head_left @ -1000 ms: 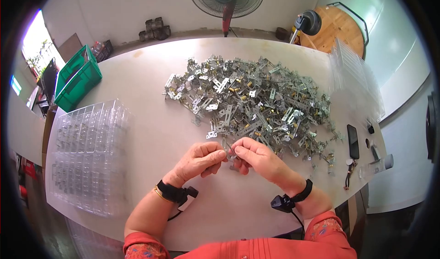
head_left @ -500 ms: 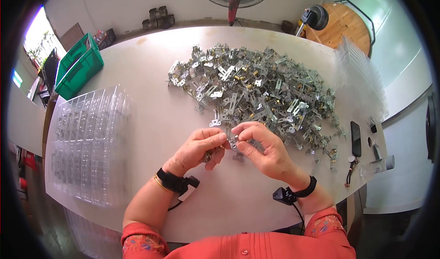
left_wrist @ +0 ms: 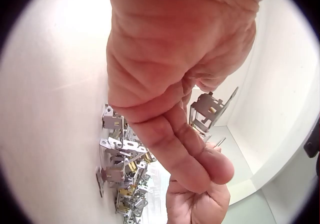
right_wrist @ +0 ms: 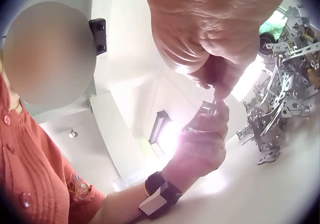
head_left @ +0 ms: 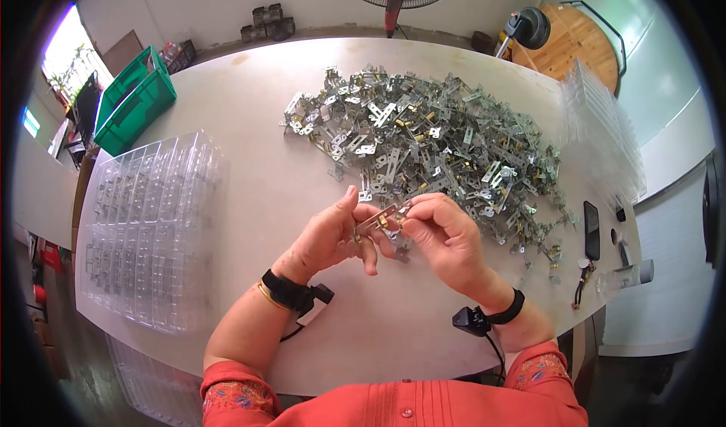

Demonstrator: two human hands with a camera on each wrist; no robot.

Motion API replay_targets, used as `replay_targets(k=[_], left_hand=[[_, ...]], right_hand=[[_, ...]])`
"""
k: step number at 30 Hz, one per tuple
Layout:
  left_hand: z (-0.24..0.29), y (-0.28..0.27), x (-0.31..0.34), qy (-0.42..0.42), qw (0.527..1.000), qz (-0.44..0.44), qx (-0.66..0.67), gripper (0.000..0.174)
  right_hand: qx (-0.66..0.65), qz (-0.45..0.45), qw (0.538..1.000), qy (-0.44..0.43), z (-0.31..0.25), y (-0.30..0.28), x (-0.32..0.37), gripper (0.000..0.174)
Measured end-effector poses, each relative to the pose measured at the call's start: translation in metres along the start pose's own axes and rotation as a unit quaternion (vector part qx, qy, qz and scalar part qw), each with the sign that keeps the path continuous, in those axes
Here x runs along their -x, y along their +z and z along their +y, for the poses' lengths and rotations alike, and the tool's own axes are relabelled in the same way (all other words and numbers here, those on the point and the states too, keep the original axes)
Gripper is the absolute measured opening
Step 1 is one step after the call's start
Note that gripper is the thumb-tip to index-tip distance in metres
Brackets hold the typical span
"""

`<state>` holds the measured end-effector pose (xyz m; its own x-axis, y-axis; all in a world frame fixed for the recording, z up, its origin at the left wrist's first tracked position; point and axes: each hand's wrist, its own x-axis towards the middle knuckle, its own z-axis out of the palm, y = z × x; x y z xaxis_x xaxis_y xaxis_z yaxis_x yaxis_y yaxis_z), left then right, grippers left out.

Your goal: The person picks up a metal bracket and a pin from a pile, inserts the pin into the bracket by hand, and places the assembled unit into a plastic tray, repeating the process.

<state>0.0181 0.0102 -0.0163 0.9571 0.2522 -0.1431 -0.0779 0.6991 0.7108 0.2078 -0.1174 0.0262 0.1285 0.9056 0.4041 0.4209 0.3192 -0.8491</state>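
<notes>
A small metal bracket [head_left: 376,221] with a brass-coloured part lies across the fingers of the left hand [head_left: 327,236], whose thumb is raised away from it. The right hand [head_left: 452,247] pinches the bracket's far end between thumb and fingertips. In the left wrist view, the bracket's slotted plate [left_wrist: 207,106] shows beyond the left hand's extended fingers [left_wrist: 172,151]. Seen from the right wrist, the metal piece [right_wrist: 206,107] sits where the two hands meet, partly covered by fingers. Just past the hands spreads a large heap of similar metal brackets [head_left: 431,147].
Clear plastic compartment trays [head_left: 151,230] are stacked on the left, with a green crate [head_left: 136,102] behind them. More clear trays [head_left: 601,140] stand at the right. A phone [head_left: 591,230], a key ring [head_left: 582,280] and a clear tube [head_left: 626,276] lie at the right edge.
The hands have drawn slightly apart. The left thumb has lifted and its fingers have spread, bringing the bracket into view, while the right fingertips have come onto its end.
</notes>
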Motion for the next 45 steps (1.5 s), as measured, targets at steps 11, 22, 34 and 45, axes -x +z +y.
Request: replay_targets(k=[11, 22, 34, 45], left_hand=[[-0.007, 0.000, -0.007, 0.252, 0.966, 0.025, -0.057, 0.047], [-0.010, -0.003, -0.007, 0.266, 0.957, 0.066, -0.097, 0.036], [-0.006, 0.001, -0.004, 0.216, 0.967, 0.122, -0.060, 0.031], [-0.007, 0.012, -0.002, 0.135, 0.969, 0.147, -0.146, 0.029]], right_hand=[[-0.339, 0.075, 0.914, 0.211, 0.005, -0.003, -0.005, 0.012], [-0.414, 0.001, 0.856, 0.310, 0.007, 0.010, 0.004, 0.012], [-0.221, -0.108, 0.924, 0.291, -0.010, 0.000, 0.003, 0.016], [-0.220, -0.065, 0.941, 0.250, -0.013, 0.002, 0.003, 0.015]])
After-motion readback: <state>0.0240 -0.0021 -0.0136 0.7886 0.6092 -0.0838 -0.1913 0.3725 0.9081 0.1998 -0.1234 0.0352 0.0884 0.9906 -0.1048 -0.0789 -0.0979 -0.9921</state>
